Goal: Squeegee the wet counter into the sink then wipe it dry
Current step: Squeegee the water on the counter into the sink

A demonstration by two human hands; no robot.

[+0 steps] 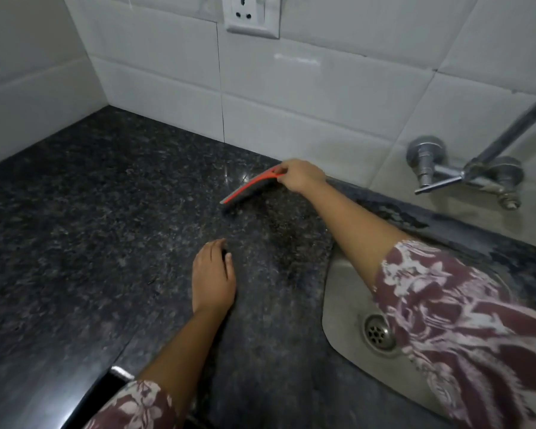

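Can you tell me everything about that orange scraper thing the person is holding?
The orange plastic squeegee with a dark rubber blade is long and thin. The right hand grips its far end, near the white tiled wall. It slants toward the near left, blade side down, over the dark speckled granite counter; whether the blade touches the stone is unclear. Nothing else touches it.

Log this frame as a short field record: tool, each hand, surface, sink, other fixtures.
tool: orange squeegee, blade on the counter near the back wall
right hand: grips the squeegee handle, arm reaching across the sink corner
left hand: empty, palm down on the counter
surface: dark speckled granite counter; wetness hard to judge
sink: steel, right of the counter, drain visible
fixtures: wall tap above the sink; socket on the white tiles
cloth: none in view
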